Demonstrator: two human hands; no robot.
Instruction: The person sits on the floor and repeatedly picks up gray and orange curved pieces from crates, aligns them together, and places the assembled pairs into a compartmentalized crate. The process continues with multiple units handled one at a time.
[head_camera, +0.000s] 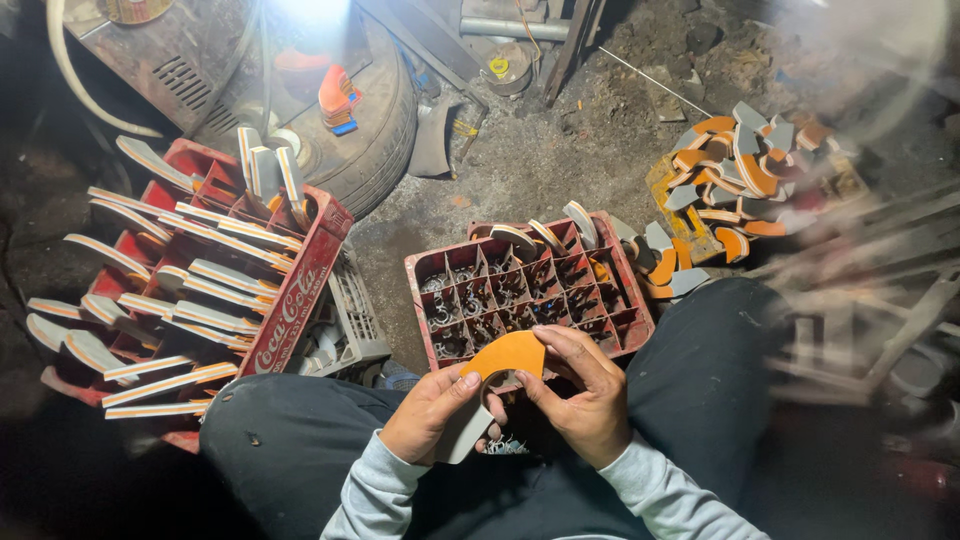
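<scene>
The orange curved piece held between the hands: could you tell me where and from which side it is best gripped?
Grip the orange curved piece at its two ends, coming from below on either side, probably. Its arch bows up toward the red crate, so the ends point down to the left hand and right hand, whose fingers already pinch there.

Rough workshop: dirt floor (560, 160), old tyre (385, 130), crates (530, 290) of parts.

We see a red crate (300, 285) stacked with curved strips on the dirt floor (540, 160), a tyre (385, 130) behind, and a heap of orange pieces (740, 180) further off.
</scene>
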